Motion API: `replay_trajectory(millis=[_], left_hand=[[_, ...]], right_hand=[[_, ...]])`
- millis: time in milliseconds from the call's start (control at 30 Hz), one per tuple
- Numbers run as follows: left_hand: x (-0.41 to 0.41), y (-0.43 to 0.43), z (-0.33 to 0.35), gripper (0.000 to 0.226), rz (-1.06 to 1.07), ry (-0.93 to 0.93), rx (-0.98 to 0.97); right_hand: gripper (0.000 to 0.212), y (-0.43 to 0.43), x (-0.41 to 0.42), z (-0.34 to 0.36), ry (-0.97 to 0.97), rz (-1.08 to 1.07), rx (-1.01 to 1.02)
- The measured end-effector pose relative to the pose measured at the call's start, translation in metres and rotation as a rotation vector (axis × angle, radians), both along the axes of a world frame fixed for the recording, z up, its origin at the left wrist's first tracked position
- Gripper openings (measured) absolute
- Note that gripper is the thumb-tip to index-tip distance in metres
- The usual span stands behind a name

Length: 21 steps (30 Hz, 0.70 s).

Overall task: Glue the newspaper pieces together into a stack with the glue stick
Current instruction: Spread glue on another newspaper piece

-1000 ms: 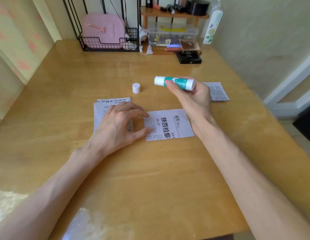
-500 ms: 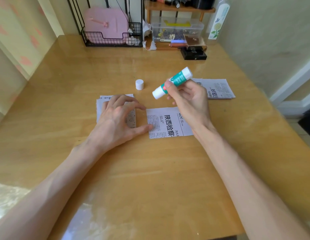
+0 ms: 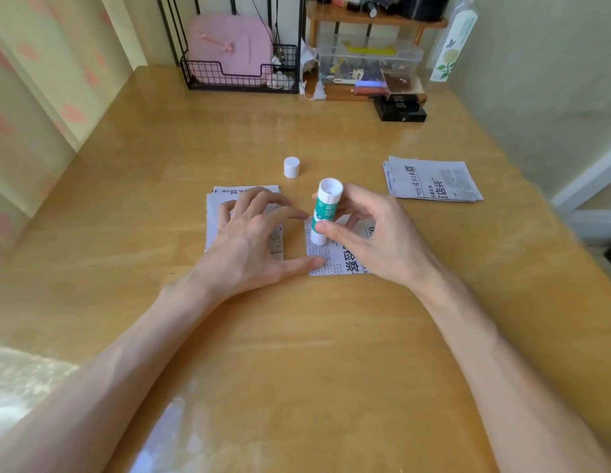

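My right hand (image 3: 372,240) grips a white and green glue stick (image 3: 325,209), held nearly upright with its lower end on the top left corner of a single newspaper piece (image 3: 334,261) at the table's middle. My left hand (image 3: 249,244) lies spread over a small stack of newspaper pieces (image 3: 217,213) to the left, and its thumb presses the single piece's left edge. The stick's white cap (image 3: 291,167) stands alone just behind. Another pile of newspaper pieces (image 3: 433,180) lies to the right.
Along the back of the wooden table (image 3: 297,353) stand a black wire basket (image 3: 242,75) with a pink item, a clear plastic box (image 3: 369,61) under a small wooden shelf, and a black box (image 3: 399,109). A bottle (image 3: 454,46) stands at the back right.
My right hand has swung the glue stick from lying level in the air to upright and lowered it onto the single newspaper piece. My left hand has kept its place.
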State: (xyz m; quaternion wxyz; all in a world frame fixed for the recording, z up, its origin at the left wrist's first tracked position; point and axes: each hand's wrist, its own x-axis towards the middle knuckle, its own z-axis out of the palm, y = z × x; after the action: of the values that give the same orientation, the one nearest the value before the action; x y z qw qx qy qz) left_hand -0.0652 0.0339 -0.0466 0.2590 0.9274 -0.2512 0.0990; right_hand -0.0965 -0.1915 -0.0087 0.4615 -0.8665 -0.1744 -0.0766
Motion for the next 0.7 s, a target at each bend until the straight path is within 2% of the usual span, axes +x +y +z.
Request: replay_trajectory(millis=[467, 700], left_hand=[[0.0006, -0.0019, -0.0011, 0.081, 0.019, 0.035, 0.068], [0.0003, -0.0023, -0.0002, 0.085, 0.026, 0.054, 0.081]], right_hand=[[0.021, 0.0016, -0.0066, -0.0003, 0.041, 0.092, -0.083], [0.020, 0.0049, -0.0041, -0.0032, 0.061, 0.050, -0.042]])
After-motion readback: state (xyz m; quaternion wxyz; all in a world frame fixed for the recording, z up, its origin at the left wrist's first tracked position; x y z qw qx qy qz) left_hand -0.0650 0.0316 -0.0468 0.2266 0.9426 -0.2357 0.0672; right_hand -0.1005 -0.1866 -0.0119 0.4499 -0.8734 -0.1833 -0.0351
